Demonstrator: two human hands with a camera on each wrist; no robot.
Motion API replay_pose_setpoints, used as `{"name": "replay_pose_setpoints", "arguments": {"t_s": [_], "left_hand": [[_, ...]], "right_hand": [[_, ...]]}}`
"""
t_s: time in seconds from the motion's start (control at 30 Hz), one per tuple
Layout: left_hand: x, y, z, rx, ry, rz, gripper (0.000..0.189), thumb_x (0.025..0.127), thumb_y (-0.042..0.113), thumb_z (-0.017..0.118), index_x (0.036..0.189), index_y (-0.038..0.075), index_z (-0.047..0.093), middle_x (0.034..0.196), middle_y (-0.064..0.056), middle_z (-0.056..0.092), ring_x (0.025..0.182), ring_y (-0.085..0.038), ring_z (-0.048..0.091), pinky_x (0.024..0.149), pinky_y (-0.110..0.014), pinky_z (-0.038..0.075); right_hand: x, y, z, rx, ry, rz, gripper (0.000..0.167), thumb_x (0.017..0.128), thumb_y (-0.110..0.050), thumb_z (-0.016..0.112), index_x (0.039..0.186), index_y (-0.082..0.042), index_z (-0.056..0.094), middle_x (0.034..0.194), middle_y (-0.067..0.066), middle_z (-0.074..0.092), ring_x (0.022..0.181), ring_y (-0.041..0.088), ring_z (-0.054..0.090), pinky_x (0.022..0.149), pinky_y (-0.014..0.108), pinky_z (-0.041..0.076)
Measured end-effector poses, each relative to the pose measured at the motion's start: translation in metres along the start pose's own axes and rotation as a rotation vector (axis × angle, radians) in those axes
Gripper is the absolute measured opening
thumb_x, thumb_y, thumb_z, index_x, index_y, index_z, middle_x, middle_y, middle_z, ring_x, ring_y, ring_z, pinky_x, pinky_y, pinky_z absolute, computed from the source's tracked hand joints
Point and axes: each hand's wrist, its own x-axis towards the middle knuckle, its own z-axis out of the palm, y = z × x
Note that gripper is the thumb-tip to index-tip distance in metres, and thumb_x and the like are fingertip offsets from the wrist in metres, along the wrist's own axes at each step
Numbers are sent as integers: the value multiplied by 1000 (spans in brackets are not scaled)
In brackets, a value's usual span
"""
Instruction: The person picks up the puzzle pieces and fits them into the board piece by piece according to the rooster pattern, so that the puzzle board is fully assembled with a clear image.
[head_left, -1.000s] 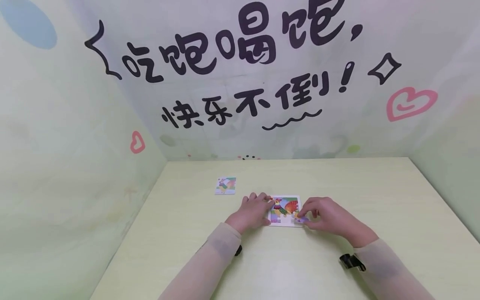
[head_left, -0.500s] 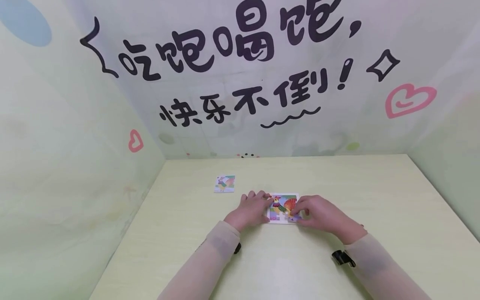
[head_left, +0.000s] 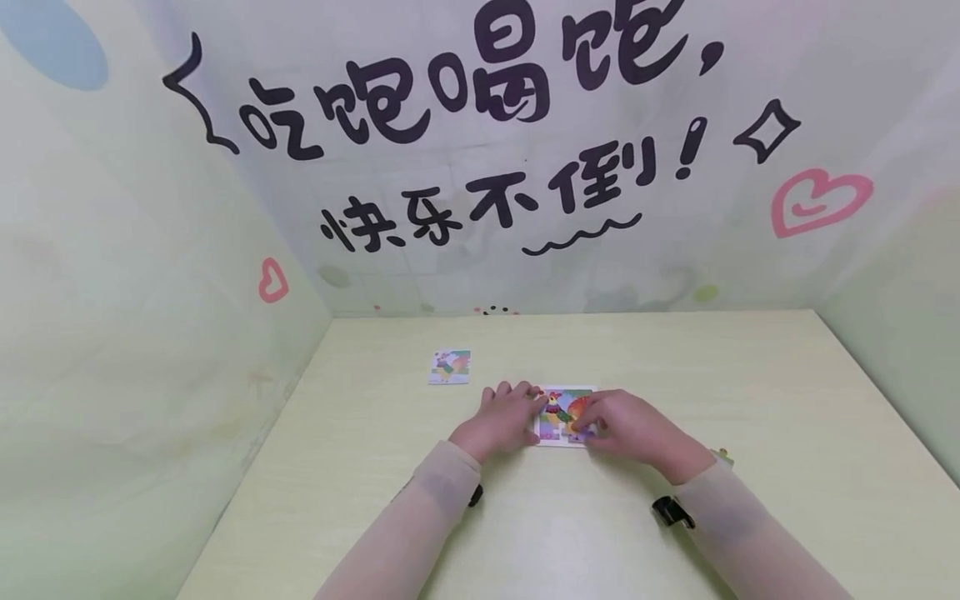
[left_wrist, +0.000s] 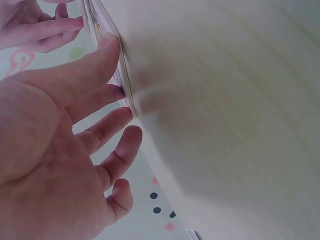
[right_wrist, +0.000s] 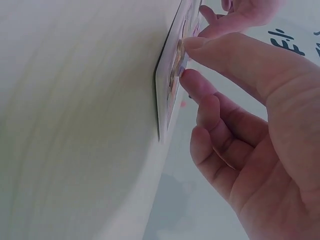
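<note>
A small jigsaw board [head_left: 551, 443] with a white border and a rooster picture lies flat on the table. At its left edge rests my left hand [head_left: 498, 425], thumb and fingers touching the border and the fingers fairly straight. From the right, my right hand [head_left: 637, 429] pinches a puzzle piece [head_left: 578, 435] between thumb and forefinger, over the lower right part of the board. In the right wrist view the puzzle piece [right_wrist: 178, 62] sits tilted against the board [right_wrist: 162, 90]. My fingers hide part of the rooster's tail.
A small rooster picture card [head_left: 450, 367] lies on the table [head_left: 375, 467] behind and left of the board. A loose green puzzle piece [head_left: 722, 456] shows beside my right wrist. Printed fabric walls [head_left: 450, 275] stand at the back and sides.
My right hand has moved left with the puzzle piece, from the board's right edge to its lower right part. The loose piece beside my wrist has come into sight. My left hand stays put.
</note>
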Motion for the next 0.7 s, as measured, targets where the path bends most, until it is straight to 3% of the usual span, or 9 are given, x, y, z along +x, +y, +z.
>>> {"name": "replay_pose_setpoints", "arguments": {"t_s": [0.27,0.7], "left_hand": [[1,-1,1,6,-2,-3,72,93,41,75,157,26,46,162,3,42,134,-26,44,105,-46,35],[3,-1,2,10,-8,2,71,94,41,74,158,27,45,163,4,41,132,-25,44,103,-46,35]], "right_hand": [[3,-3,2,-37,-12,-3,10,83,-10,83,92,-15,84,97,-4,77,89,16,69,83,38,59],[6,-2,9,-102,-2,-5,9,84,-12,83,90,-18,83,106,3,75,99,23,71,89,43,58]]}}
